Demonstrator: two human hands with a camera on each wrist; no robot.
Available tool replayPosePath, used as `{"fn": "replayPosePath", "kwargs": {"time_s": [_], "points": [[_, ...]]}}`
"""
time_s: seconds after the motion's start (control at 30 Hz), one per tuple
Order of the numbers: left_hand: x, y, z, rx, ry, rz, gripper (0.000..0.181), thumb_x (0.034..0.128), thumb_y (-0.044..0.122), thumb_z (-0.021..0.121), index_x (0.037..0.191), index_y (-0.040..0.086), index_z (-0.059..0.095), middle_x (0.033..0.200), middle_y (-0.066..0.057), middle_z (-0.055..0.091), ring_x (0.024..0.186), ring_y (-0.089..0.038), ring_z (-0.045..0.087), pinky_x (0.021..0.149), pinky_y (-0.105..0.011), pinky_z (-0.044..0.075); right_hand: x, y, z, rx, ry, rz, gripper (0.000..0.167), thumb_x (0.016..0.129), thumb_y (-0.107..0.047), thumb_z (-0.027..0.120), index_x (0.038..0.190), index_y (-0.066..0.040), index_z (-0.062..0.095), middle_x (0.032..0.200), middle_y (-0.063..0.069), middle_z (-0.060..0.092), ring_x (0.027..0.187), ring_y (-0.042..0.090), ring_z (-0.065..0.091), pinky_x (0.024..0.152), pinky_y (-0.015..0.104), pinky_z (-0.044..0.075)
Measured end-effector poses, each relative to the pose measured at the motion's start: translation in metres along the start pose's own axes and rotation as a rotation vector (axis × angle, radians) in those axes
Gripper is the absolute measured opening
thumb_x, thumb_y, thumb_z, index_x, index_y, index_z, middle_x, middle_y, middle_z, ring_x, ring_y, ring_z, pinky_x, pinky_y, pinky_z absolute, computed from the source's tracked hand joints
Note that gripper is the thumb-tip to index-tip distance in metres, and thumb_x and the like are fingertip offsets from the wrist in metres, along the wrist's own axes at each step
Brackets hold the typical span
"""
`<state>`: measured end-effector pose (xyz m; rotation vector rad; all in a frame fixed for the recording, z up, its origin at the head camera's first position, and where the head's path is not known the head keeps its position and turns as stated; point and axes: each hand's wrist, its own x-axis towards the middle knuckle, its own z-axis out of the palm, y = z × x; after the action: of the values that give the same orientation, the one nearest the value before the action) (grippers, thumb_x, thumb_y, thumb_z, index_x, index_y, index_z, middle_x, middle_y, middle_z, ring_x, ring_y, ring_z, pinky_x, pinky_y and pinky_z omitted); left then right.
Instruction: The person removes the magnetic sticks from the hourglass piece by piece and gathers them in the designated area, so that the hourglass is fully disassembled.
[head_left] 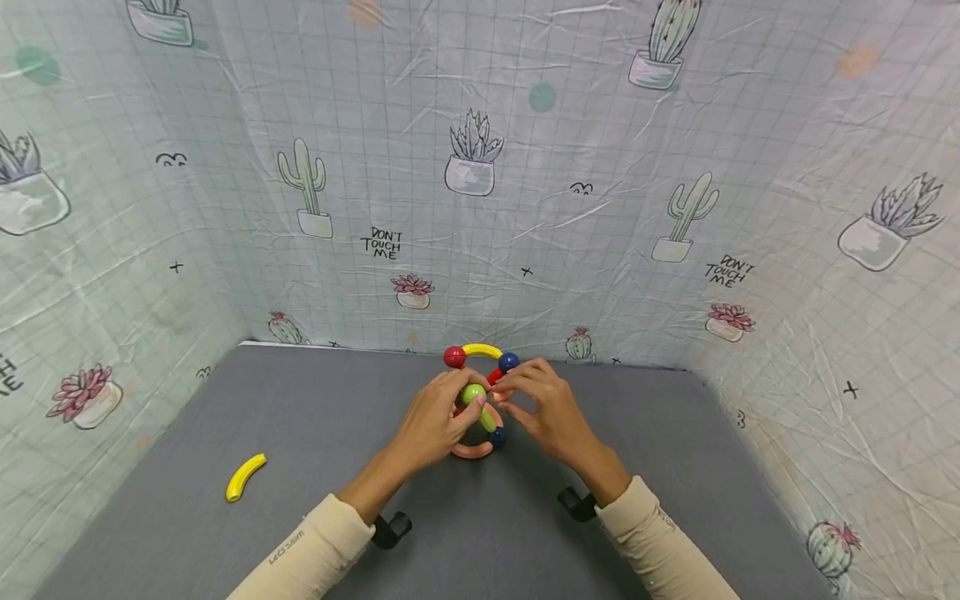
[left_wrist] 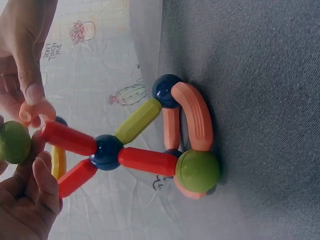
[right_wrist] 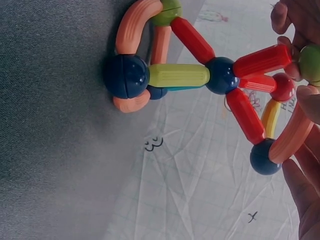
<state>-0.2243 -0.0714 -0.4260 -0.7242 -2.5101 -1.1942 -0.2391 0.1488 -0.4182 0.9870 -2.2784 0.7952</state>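
Observation:
A tall toy of straight and curved rods joined by balls stands on the grey table. Near its top, my left hand pinches a green ball between thumb and fingers. My right hand holds a curved pink rod whose lower end meets a dark blue ball. Its upper end is by the green ball, partly covered by fingers. The free end of a red rod points at that ball. A central blue ball joins several red rods and a yellow-green rod.
A loose curved yellow rod lies on the grey table at the left. Curved pink rods and a second green ball form the toy's base. A cactus-printed cloth surrounds the table at the back and sides.

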Motion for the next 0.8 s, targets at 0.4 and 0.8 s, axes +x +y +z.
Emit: {"fn": "replayPosePath", "kwargs": {"time_s": [0.4,0.8], "points": [[-0.001,-0.009,-0.021,-0.101,0.11,0.024,0.031,0.0953,0.013,0.081,0.124,0.016,0.071,0.11,0.0,0.07,0.088,-0.017,0.064,0.07,-0.028,0.053,0.0,-0.001,0.002,-0.02,0.006,-0.017,0.031,0.081,-0.006,0.092,0.109,-0.014,0.082,0.107,-0.002,0.078,0.109,0.019,0.064,0.091,0.041,0.059],[-0.021,-0.052,-0.07,0.022,0.21,-0.087,0.039,0.089,0.007,0.086,0.125,0.014,0.073,0.116,-0.009,0.069,0.093,-0.024,0.068,0.065,-0.025,0.054,-0.001,-0.003,0.003,-0.012,-0.009,0.027,0.031,0.08,-0.003,0.091,0.108,-0.013,0.082,0.109,-0.001,0.078,0.11,0.019,0.063,0.09,0.041,0.059]]}}
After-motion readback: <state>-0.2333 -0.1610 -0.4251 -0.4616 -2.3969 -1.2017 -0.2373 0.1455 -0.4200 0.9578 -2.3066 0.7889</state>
